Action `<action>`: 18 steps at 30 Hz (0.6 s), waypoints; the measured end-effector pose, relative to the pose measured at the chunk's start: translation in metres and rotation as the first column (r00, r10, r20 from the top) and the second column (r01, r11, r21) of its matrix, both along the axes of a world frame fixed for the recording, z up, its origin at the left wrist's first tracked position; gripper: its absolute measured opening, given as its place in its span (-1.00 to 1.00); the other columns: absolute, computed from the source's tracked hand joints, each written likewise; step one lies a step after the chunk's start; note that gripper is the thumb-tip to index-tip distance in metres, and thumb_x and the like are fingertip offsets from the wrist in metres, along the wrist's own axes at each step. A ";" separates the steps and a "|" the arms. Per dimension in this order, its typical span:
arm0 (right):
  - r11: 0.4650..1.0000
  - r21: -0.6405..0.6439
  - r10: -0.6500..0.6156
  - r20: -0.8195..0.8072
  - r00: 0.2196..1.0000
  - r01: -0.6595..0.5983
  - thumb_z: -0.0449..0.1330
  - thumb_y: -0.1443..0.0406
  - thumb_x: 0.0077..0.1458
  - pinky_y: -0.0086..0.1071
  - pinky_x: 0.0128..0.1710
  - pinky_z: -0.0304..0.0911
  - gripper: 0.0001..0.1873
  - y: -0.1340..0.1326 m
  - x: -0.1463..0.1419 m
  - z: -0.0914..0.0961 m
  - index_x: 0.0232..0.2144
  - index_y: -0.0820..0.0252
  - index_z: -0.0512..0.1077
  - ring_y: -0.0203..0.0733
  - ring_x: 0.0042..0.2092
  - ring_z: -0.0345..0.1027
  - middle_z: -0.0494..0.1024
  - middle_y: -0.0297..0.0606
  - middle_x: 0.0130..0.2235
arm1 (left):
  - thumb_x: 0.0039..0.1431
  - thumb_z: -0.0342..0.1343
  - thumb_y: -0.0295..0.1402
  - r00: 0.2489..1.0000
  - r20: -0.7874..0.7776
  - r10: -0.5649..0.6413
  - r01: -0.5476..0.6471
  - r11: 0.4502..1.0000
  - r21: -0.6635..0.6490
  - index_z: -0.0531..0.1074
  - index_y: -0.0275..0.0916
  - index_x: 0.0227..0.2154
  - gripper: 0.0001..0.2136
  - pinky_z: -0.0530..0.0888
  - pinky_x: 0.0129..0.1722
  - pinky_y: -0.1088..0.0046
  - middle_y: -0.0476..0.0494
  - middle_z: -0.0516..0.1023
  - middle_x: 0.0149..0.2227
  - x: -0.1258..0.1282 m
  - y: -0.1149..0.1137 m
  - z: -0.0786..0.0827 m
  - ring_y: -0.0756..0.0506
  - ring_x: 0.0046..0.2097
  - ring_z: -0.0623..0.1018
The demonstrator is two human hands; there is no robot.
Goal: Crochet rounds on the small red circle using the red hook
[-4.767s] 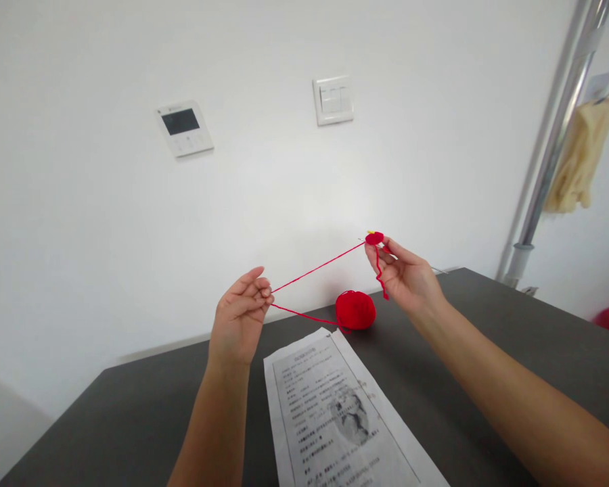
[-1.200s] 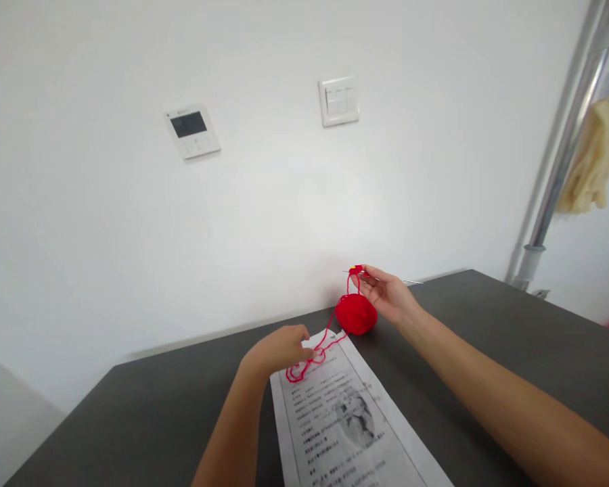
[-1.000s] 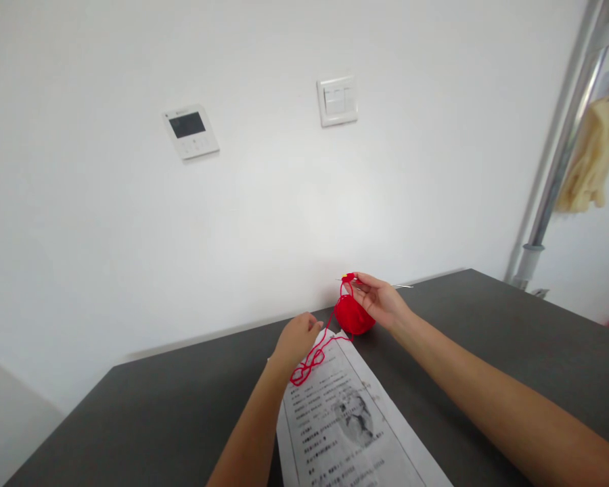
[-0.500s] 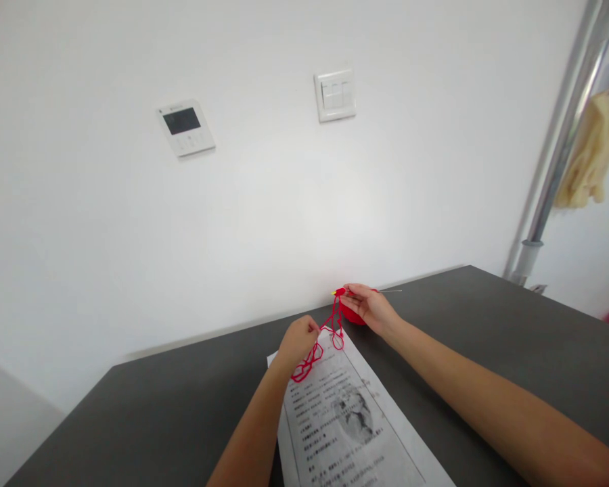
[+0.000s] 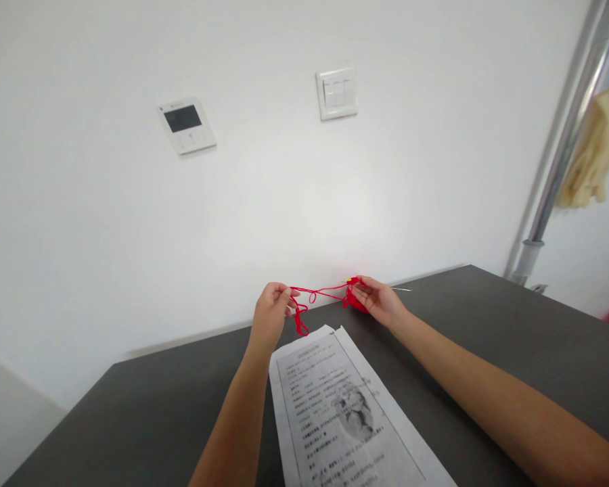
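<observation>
Red yarn [image 5: 301, 320] is pinched between the fingertips of my left hand [image 5: 271, 314], with a small tangle dangling below them. From there strands stretch across to my right hand [image 5: 384, 306], and one small loop shows midway. My right hand is closed around a thin needle [image 5: 402, 289], which looks like a knitting needle. Its far end sticks out to the right, and a yellow bit shows near the left end beside some red loops. Behind the right fingers is a red mass [image 5: 356, 302], probably the yarn ball, partly hidden.
A printed sheet [image 5: 325, 433] with a dark picture lies on the dark grey table [image 5: 172, 406] below my hands. The white wall behind carries a panel with a screen [image 5: 187, 126] and a light switch [image 5: 337, 94]. A metal pole [image 5: 563, 155] and cream cloth [image 5: 591, 152] are at right.
My left hand has moved up and leftward, lifting the yarn off the sheet and drawing the strands out nearly level. My right hand with the needle has shifted slightly right and up.
</observation>
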State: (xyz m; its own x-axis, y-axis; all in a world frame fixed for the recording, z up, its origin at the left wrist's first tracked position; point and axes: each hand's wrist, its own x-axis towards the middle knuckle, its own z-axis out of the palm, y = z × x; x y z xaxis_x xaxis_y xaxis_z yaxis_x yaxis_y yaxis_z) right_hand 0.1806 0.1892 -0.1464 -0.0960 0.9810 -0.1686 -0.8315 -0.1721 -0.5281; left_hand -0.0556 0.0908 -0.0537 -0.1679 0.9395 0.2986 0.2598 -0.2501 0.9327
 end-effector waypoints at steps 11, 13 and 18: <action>0.993 0.115 -0.013 -0.110 0.994 0.025 0.20 0.23 0.31 -0.17 -0.10 0.50 -0.72 -0.006 0.017 0.037 0.01 0.23 0.43 -0.14 -0.07 0.50 0.53 -0.15 0.01 | 0.02 0.27 -0.25 0.937 0.348 -0.031 -0.093 0.938 0.334 0.38 -0.23 -0.41 -0.80 0.43 -0.50 0.49 -0.11 0.63 -0.38 0.009 -0.037 0.040 0.00 -0.48 0.53; 0.987 0.154 -0.018 -0.123 0.992 0.036 0.20 0.37 0.29 -0.28 -0.14 0.53 -0.89 -0.009 0.021 0.047 -0.15 0.29 0.49 -0.19 -0.15 0.54 0.59 -0.18 -0.14 | 0.05 0.24 -0.26 0.920 0.391 -0.019 -0.146 0.910 0.388 0.39 -0.23 -0.40 -0.82 0.45 -0.48 0.49 -0.11 0.63 -0.34 0.006 -0.039 0.043 0.01 -0.47 0.53; 0.975 0.215 -0.027 -0.129 0.991 0.055 0.20 0.54 0.13 -0.43 -0.18 0.59 -0.84 -0.018 0.023 0.061 -0.39 0.26 0.50 -0.22 -0.29 0.60 0.64 -0.20 -0.39 | 0.09 0.23 -0.38 0.863 0.506 -0.010 -0.274 0.831 0.484 0.42 -0.26 -0.40 -0.90 0.49 -0.45 0.51 -0.11 0.65 -0.37 0.000 -0.044 0.049 0.03 -0.48 0.56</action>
State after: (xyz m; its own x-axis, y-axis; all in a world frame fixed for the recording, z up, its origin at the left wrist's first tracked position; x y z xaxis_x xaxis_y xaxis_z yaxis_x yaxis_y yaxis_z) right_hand 0.2031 0.1713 -0.0851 -0.0616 0.9963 0.0600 -0.8970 -0.0289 -0.4410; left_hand -0.0558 0.0466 -0.0046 -0.5294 0.6164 0.5829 -0.1039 -0.7290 0.6766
